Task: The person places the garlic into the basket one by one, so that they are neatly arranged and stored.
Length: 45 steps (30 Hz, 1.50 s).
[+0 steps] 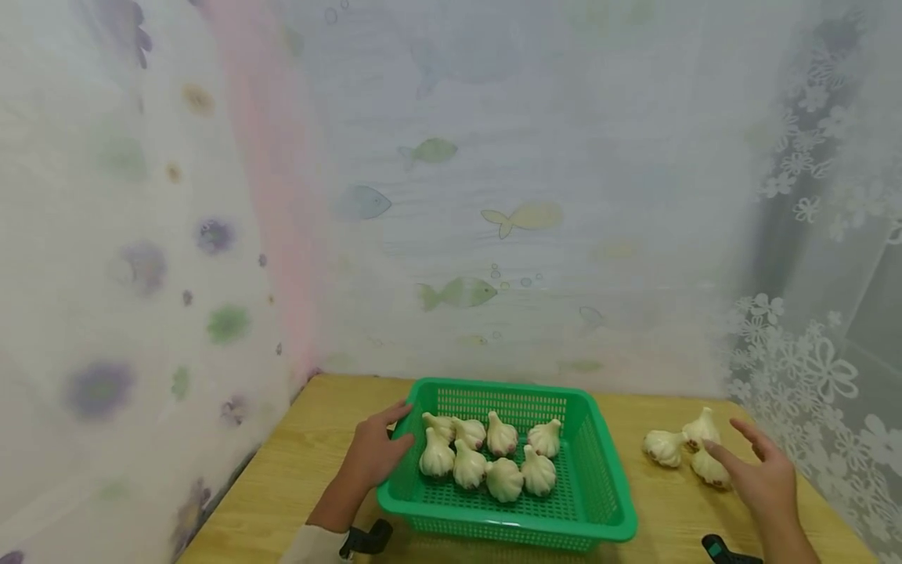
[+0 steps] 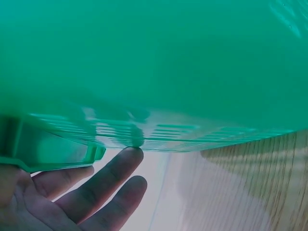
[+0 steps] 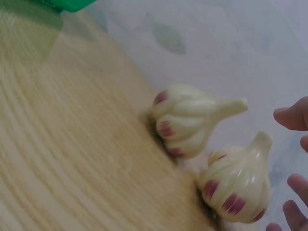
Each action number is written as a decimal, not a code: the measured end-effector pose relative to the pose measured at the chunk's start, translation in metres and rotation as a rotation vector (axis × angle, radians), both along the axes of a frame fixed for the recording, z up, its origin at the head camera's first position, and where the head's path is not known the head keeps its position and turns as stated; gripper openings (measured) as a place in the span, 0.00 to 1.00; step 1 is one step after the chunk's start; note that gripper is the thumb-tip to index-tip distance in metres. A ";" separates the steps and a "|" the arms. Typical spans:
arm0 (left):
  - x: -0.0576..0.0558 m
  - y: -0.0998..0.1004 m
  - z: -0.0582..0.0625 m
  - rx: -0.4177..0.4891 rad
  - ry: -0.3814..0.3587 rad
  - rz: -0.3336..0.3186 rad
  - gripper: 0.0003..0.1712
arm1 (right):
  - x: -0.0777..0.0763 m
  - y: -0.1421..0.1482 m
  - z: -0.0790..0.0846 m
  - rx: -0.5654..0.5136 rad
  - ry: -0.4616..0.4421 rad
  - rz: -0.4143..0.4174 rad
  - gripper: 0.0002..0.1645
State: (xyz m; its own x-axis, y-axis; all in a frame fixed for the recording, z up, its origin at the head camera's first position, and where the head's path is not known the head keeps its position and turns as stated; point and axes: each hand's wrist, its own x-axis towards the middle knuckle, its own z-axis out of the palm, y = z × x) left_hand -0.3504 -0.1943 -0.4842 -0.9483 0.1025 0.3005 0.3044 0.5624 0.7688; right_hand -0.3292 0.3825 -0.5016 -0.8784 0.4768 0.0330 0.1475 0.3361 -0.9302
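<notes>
A green plastic basket (image 1: 507, 517) holds several pale garlic bulbs (image 1: 504, 479) in two rough rows. My left hand (image 1: 373, 446) rests at its left rim, thumb at the edge; in the left wrist view the fingers (image 2: 103, 185) stretch out straight along the basket's outer side (image 2: 154, 62). Right of the basket, three garlic bulbs lie close together: one on the left (image 1: 664, 448), one behind (image 1: 702, 427) and one in front (image 1: 710, 468). Beside these is my right hand (image 1: 764, 474), fingers spread and holding nothing. Two purple-marked bulbs (image 3: 185, 120) show in the right wrist view.
The wooden table (image 1: 275, 478) carries everything. A patterned curtain (image 1: 521, 313) with fish rises behind its back edge, and spotted sheeting (image 1: 141, 329) hangs along the left. Lace-like flowered fabric (image 1: 817, 368) hangs at the right.
</notes>
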 end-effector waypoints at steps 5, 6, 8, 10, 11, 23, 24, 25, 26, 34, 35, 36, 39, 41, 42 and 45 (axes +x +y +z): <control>-0.002 0.000 0.002 0.010 -0.006 -0.008 0.31 | -0.001 0.004 -0.008 -0.104 -0.053 -0.003 0.57; -0.002 0.001 0.002 0.011 -0.006 -0.007 0.31 | -0.001 0.005 -0.009 -0.113 -0.060 -0.003 0.58; -0.001 0.001 0.003 0.015 -0.013 -0.004 0.31 | -0.001 0.006 -0.012 -0.113 -0.065 0.002 0.58; -0.001 0.001 0.003 0.019 -0.016 -0.001 0.32 | -0.001 0.007 -0.014 -0.109 -0.062 0.022 0.59; -0.002 0.001 0.003 0.019 -0.018 0.003 0.32 | -0.001 0.007 -0.014 -0.108 -0.064 0.034 0.59; 0.001 0.000 0.003 0.023 -0.013 0.018 0.32 | -0.007 0.009 -0.020 -0.080 -0.138 0.158 0.61; 0.001 0.000 0.003 0.021 -0.008 0.018 0.32 | -0.007 0.010 -0.020 -0.073 -0.138 0.162 0.61; 0.001 0.000 0.003 0.020 -0.008 0.020 0.32 | -0.007 0.009 -0.020 -0.066 -0.139 0.161 0.61; 0.001 0.001 0.004 0.020 -0.011 0.022 0.32 | -0.007 0.009 -0.020 -0.055 -0.140 0.161 0.61; 0.002 0.001 0.004 0.028 -0.021 0.024 0.32 | -0.005 0.003 -0.021 0.027 -0.132 0.143 0.59; 0.002 0.001 0.004 0.027 -0.022 0.025 0.32 | -0.005 0.003 -0.021 0.039 -0.131 0.143 0.58; 0.002 0.001 0.004 0.026 -0.025 0.027 0.32 | -0.005 0.002 -0.021 0.048 -0.129 0.142 0.58; 0.003 0.001 0.004 0.013 -0.020 0.029 0.32 | -0.005 0.001 -0.021 0.063 -0.124 0.144 0.58; 0.002 0.001 0.004 0.010 -0.022 0.032 0.32 | -0.006 0.001 -0.022 0.072 -0.131 0.146 0.58; 0.002 0.001 0.004 0.010 -0.021 0.032 0.32 | -0.006 0.001 -0.022 0.080 -0.137 0.147 0.59; 0.001 0.001 0.005 0.017 -0.018 0.029 0.33 | -0.006 0.003 -0.023 0.107 -0.154 0.139 0.59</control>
